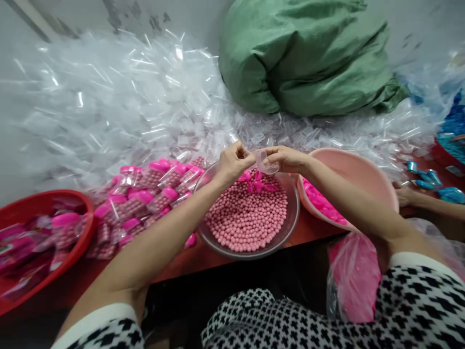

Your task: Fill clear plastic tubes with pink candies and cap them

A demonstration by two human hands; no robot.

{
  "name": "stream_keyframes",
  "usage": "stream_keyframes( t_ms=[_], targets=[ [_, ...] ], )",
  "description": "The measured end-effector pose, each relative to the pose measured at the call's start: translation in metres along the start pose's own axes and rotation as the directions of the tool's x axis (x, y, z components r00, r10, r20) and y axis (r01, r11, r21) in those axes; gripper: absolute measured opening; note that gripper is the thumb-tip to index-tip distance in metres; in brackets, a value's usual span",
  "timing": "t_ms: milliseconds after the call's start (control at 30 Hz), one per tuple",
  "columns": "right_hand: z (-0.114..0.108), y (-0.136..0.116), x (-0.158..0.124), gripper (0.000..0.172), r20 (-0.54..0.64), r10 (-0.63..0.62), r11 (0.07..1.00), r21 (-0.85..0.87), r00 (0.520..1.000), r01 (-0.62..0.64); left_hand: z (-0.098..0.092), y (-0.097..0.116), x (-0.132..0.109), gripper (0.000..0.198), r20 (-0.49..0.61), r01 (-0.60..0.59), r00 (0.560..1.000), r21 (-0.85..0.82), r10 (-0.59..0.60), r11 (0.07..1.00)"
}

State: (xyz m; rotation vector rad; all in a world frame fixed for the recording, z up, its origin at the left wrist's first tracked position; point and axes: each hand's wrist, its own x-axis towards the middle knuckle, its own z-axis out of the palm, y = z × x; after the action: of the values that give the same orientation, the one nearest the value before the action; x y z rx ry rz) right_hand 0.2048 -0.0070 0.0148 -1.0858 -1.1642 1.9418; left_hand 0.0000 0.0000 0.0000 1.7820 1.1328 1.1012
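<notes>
Clear plastic shell (268,163) gripped between the pinching left hand (234,162) and right hand (286,159), above pink beads (247,215) in a glass bowl (293,208) on a red surface (189,265), heaped shells (119,102) behind.

The person has two hands: the left hand (233,162) and the right hand (286,159), with one clear plastic capsule (267,164) between them. One more hand (407,196), a co-worker's, shows at three o'clock. There is one glass bowl (293,218) in the middle, holding pink beads (247,213) too many to count. There are three tubs: one pink tub (358,169) and one red tub (445,157) at three o'clock, and one red tub (47,201) at eight o'clock. One green sack (305,58) sits at one o'clock, and one pink bag (354,276) at four o'clock.
</notes>
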Motion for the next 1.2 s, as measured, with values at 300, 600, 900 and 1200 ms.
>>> stream_keyframes(
  t_ms=[300,600,900,1200],
  targets=[
    [0.045,0.015,0.008,0.016,0.156,0.134,0.99,0.023,0.979,-0.139,-0.032,-0.005,-0.044,0.013,0.062,-0.303,0.953,0.149,0.297,0.941],
    [0.07,0.02,-0.006,0.012,0.041,0.217,0.965,0.143,0.975,-0.221,-0.044,-0.017,-0.065,0.059,0.25,-0.309,0.937,0.276,0.243,0.91],
    [0.093,0.041,-0.015,0.024,-0.208,0.221,0.903,0.412,0.953,-0.12,-0.035,-0.013,-0.074,0.069,0.116,-0.423,0.905,0.127,0.41,0.897],
    [0.129,0.062,-0.015,0.027,-0.265,0.218,0.85,0.525,0.939,-0.049,-0.016,-0.017,-0.069,0.053,0.055,-0.22,0.975,0.151,0.214,0.964]
  ],
)
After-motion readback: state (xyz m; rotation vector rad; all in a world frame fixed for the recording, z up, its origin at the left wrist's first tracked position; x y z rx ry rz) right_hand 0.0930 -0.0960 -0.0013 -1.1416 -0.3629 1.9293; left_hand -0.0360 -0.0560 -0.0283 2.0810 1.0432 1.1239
